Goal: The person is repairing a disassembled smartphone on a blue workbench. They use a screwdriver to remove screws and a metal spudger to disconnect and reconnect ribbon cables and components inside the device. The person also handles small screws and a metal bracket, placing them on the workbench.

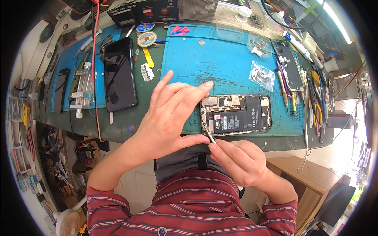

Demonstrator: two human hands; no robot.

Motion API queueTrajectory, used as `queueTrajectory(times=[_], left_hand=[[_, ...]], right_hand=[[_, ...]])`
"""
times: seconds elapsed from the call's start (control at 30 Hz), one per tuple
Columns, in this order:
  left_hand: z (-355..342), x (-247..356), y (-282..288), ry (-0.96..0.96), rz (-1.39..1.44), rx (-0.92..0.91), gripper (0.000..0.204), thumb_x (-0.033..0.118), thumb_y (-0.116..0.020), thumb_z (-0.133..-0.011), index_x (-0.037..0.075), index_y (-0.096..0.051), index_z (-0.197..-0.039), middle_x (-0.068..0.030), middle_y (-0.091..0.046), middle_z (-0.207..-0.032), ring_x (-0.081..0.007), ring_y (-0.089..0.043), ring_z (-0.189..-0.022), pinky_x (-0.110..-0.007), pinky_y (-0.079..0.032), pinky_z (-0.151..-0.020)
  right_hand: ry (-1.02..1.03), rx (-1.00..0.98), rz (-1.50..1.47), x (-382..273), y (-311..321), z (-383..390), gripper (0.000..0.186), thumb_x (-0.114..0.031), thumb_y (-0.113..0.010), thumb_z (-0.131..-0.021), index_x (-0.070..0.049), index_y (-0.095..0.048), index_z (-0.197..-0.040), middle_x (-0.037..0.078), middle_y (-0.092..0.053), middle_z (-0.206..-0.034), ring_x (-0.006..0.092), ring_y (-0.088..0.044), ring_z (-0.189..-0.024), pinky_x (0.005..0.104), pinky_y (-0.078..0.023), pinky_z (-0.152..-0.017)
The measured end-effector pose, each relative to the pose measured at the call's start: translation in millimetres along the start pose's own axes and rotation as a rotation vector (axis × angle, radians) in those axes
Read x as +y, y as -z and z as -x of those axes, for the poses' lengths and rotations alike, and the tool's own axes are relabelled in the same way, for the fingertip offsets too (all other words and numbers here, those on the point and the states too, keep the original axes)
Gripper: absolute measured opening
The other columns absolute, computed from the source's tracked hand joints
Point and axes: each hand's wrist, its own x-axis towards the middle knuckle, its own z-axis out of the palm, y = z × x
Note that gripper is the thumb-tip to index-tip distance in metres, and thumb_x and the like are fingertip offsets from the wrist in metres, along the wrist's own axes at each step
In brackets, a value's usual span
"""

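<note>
right fingers [225, 152] hold slim tool [210, 135] at opened phone [236, 117].

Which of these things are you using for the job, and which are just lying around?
Seem in use:
- open phone
- silver tool, in the right hand
- left hand, beside that phone
- blue mat, underneath

Seem just lying about:
- black phone
- razor blade
- orange spool
- plastic bag
</note>
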Motion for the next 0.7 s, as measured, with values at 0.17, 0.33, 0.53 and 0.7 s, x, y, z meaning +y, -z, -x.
queueTrajectory(times=[0.17, 0.33, 0.53, 0.7], left_hand=[[0.3, -0.3, -0.4, -0.002, 0.003, 0.004, 0.112, 0.046, -0.093, -0.068, 0.007, -0.041, -0.160, -0.0040, -0.067, -0.136, -0.0285, -0.057, -0.129, -0.062, -0.022, -0.126], [0.3, -0.3, -0.6, 0.004, 0.003, 0.002, 0.113, 0.046, -0.094, -0.068, 0.007, -0.042, -0.160, -0.0039, -0.067, -0.136, -0.0282, -0.057, -0.129, -0.062, -0.022, -0.126], [0.5, -0.5, -0.6, -0.004, -0.003, 0.005, 0.112, 0.047, -0.093, -0.069, 0.007, -0.042, -0.160, -0.0038, -0.067, -0.135, -0.0279, -0.057, -0.128, -0.062, -0.022, -0.126], [0.8, -1.0, -1.0, -0.005, -0.009, 0.008, 0.111, 0.049, -0.092, -0.070, 0.007, -0.042, -0.160, -0.0038, -0.067, -0.135, -0.0278, -0.057, -0.128, -0.062, -0.022, -0.126]], right_hand=[[0.006, 0.013, 0.021, -1.2, -0.8, 1.6, 0.029, -0.004, -0.081, -0.083, 0.005, -0.077, -0.110, 0.011, -0.073, -0.103, 0.0166, -0.070, -0.078, 0.0282, -0.058, -0.065], [0.003, 0.023, 0.012, -0.3, -1.9, 3.1, 0.030, -0.004, -0.081, -0.083, 0.005, -0.077, -0.111, 0.011, -0.073, -0.103, 0.0165, -0.070, -0.078, 0.0282, -0.058, -0.065], [0.012, 0.030, -0.008, 1.1, -3.4, 4.5, 0.034, -0.003, -0.079, -0.079, 0.005, -0.077, -0.112, 0.011, -0.073, -0.103, 0.0168, -0.070, -0.079, 0.0286, -0.058, -0.065], [0.020, -0.025, -0.005, 1.6, -0.4, 3.5, 0.039, -0.003, -0.076, -0.076, 0.006, -0.076, -0.114, 0.012, -0.072, -0.105, 0.0176, -0.069, -0.080, 0.0290, -0.056, -0.065]])
